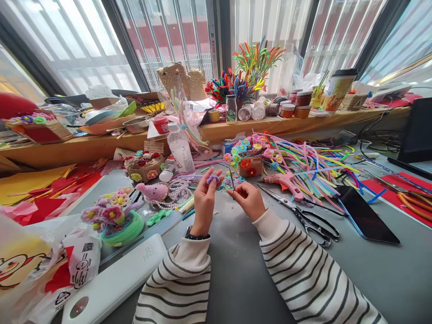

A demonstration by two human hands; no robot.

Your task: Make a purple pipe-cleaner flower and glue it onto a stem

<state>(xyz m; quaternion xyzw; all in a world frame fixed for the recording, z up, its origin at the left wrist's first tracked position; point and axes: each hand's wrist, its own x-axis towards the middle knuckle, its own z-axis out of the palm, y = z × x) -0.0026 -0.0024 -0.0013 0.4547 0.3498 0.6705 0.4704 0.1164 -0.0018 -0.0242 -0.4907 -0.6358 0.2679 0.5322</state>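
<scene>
Between the fingertips of my left hand (204, 202) is a small purple fuzzy flower (212, 179). My right hand (249, 200) pinches a slim, dark, pointed tool (231, 177) that looks like tweezers, its tip upward and apart from the flower. Just beyond my hands stands a twine-wrapped basket (250, 166) covered in colourful fuzzy flowers. To the right of my right hand lie a pink glue gun (286, 183) and large metal scissors (303, 218). Left of my left hand are a pink plush-like figure (154, 192), strands of white beads (178, 192) and green fuzzy pieces (159, 217).
A pile of pipe cleaners (313, 166) spreads at the right behind a phone (366, 213). A clear bottle (181, 150) stands behind my left hand. At the left are a green flower pot (124, 229), a white device (118, 283) and a plastic bag (30, 265). Jars (303, 99) line the ledge.
</scene>
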